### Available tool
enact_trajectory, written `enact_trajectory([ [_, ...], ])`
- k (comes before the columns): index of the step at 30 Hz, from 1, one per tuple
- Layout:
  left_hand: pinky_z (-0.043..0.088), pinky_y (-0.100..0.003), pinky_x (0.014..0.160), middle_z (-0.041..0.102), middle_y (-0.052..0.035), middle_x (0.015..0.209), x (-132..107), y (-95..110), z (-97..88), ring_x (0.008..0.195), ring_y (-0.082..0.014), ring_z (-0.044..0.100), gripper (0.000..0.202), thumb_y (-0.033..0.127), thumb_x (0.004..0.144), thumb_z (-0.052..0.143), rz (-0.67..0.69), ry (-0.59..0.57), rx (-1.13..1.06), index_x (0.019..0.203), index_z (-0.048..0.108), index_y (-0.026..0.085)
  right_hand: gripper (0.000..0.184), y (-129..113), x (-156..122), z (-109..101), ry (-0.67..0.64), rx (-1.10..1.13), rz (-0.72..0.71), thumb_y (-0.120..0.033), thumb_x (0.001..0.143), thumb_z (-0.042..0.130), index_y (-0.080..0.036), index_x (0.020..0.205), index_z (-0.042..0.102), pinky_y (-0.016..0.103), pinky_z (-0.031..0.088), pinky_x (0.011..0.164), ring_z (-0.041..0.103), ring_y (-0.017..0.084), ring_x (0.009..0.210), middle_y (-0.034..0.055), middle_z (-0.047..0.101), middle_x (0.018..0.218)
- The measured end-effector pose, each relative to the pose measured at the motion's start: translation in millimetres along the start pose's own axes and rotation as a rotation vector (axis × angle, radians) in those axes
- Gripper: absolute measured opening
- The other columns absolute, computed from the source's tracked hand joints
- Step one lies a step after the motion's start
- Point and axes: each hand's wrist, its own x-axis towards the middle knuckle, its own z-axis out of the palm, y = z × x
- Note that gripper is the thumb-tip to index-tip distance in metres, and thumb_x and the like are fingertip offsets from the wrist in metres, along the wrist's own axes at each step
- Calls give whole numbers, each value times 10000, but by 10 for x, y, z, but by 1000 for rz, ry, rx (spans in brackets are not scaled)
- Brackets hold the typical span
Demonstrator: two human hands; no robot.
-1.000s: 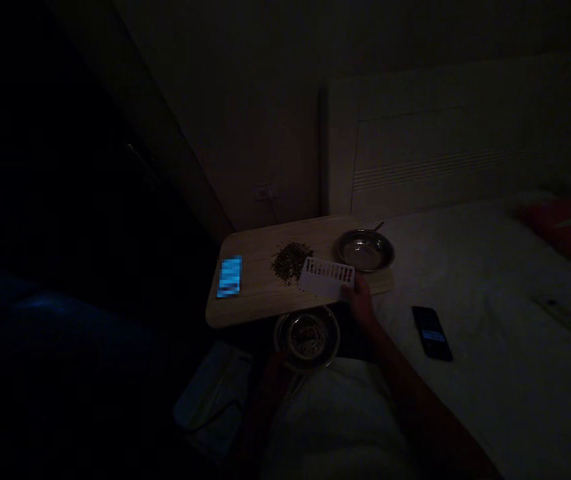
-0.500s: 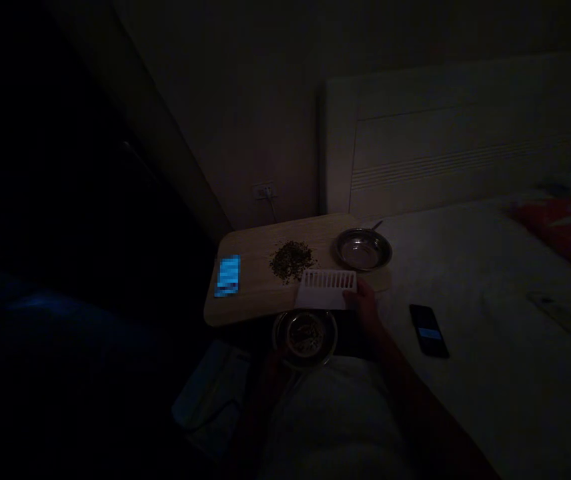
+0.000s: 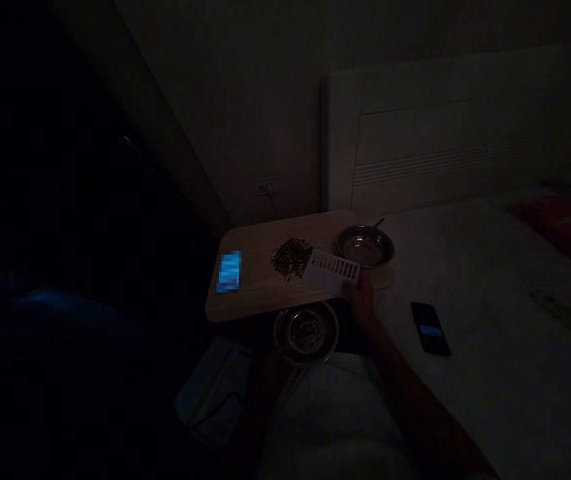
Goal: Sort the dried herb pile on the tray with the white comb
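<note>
In dim light, my right hand (image 3: 363, 300) grips the right end of a white slotted plastic piece (image 3: 333, 283), held tilted over the front of a small wooden table (image 3: 253, 297). The piece's left end is beside a pile of small dark bits (image 3: 290, 259), like seeds or dried leaves. My left hand (image 3: 276, 363) holds the left rim of a round metal bowl (image 3: 333, 340) below the table's front edge. Some of the same kind of bits lie in that bowl. The left fingers are mostly lost in shadow.
A second metal bowl (image 3: 365, 248) with a handle sticking out stands at the table's back right. A lit phone screen (image 3: 229, 272) lies at the left. Another phone (image 3: 430, 329) rests on the white bed (image 3: 495, 373). Behind are a headboard (image 3: 415, 133) and a wall socket (image 3: 266, 187).
My right hand has turned the white slotted piece, so its right end dips and its left end is nearer the pile. The left hand stays on the bowl.
</note>
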Motion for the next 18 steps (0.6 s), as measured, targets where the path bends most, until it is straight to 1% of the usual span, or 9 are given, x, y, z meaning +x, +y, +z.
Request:
enact_trajectory([
  [3,378,-592,1207,785,-117,1200,-7,23,27,1433,-422,504,394,323,678,874,11,29,16,1051,779,237,376,-1,92,-54,41,-2,-19,-337,751,606,-200,1098,660,440,537,942,648,255,975,82,750,1078],
  [7,377,-566,1217,742,-110,1317,-79,103,60,1454,-414,481,536,320,680,877,38,11,46,1199,758,259,408,-84,193,-102,105,-22,-11,-341,732,616,-184,1106,661,477,526,989,652,271,1004,101,748,1103],
  [9,378,-567,1217,729,-106,1342,-101,130,77,1461,-417,472,560,322,676,884,47,1,52,1218,754,264,415,-132,210,-98,117,-34,-31,-345,746,615,-182,1126,656,489,515,1015,650,277,1038,110,741,1137],
  [11,376,-572,1218,730,-103,1341,-96,128,87,1465,-419,464,541,304,663,894,53,-5,51,1186,763,261,407,-165,200,-69,90,-32,-60,-350,767,611,-190,1139,652,481,509,1024,649,271,1042,105,738,1149],
  [13,372,-580,1218,738,-103,1324,-72,102,75,1463,-419,467,491,290,666,889,59,-6,43,1140,769,255,386,-179,165,-19,33,-20,-70,-351,775,615,-204,1130,656,463,516,1009,652,262,1012,91,743,1125],
  [16,377,-584,1210,758,-121,1273,-39,48,3,1447,-430,484,402,266,658,882,44,-10,46,1045,779,238,355,-165,92,59,-42,2,-53,-352,770,624,-213,1094,667,445,534,968,659,261,970,79,749,1080],
  [18,378,-560,1214,763,-131,1256,-30,22,-55,1456,-432,471,373,220,626,888,25,-15,33,983,780,228,349,-140,54,81,-61,10,-39,-354,773,624,-215,1090,668,437,541,949,660,260,960,75,751,1068],
])
